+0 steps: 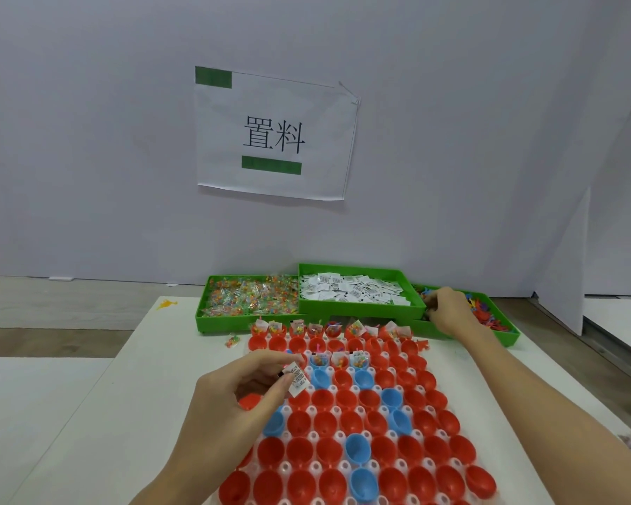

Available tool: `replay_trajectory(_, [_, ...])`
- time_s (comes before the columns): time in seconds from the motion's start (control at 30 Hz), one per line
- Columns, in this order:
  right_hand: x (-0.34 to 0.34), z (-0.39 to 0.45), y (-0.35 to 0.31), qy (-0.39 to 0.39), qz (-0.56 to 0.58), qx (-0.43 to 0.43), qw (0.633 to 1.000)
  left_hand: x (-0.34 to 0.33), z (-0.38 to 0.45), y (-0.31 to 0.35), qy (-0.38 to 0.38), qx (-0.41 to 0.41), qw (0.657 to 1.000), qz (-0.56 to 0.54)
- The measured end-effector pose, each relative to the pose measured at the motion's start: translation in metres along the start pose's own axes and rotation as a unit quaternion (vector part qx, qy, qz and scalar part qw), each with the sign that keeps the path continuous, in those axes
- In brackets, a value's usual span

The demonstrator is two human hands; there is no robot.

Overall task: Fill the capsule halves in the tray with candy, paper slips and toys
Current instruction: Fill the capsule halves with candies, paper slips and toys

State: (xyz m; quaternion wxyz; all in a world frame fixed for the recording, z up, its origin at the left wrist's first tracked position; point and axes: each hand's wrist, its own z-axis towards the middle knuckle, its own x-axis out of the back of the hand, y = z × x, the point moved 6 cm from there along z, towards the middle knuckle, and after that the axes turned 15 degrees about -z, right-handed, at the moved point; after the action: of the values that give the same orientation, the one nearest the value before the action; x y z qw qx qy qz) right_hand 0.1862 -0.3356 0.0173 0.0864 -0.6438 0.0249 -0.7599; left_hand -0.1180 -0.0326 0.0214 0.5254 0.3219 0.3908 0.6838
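Note:
A white tray (337, 437) holds several red and blue capsule halves. The far row (330, 329) and three halves in the third row (339, 360) hold candy, slips and toys; the nearer ones look empty. My left hand (241, 399) hovers over the tray's left side and pinches a small stack of white paper slips (298, 377). My right hand (448, 311) reaches into the green bin of coloured plastic toys (489, 315) at the back right, fingers curled down among them; what it holds is hidden.
Three green bins stand behind the tray: wrapped candy (248, 298) at left, paper slips (357, 291) in the middle, toys at right. A loose candy packet (233, 340) lies beside the tray. A white wall with a paper sign (274, 134) rises behind.

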Motion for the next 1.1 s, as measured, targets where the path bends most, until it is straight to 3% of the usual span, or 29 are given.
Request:
replay_trajectory(0.57, [-0.011,0.011,0.006,-0.067,0.084,-0.015,0.994,0.001,0.000,-0.005,-0.006,0.004,1.000,0.010])
replay_trajectory(0.77, [0.009,-0.002,0.022,0.053,0.164,-0.055,0.984,0.001,0.000,-0.004,-0.004,-0.002,1.000,0.011])
replay_trajectory(0.93, [0.027,-0.025,0.037,0.157,0.301,-0.109,0.934,0.002,-0.001,-0.001,0.001,-0.005,1.000,0.010])
replay_trajectory(1.1, [0.026,-0.030,0.036,0.151,0.239,-0.091,0.955,-0.001,-0.002,-0.001,-0.001,-0.003,1.000,0.019])
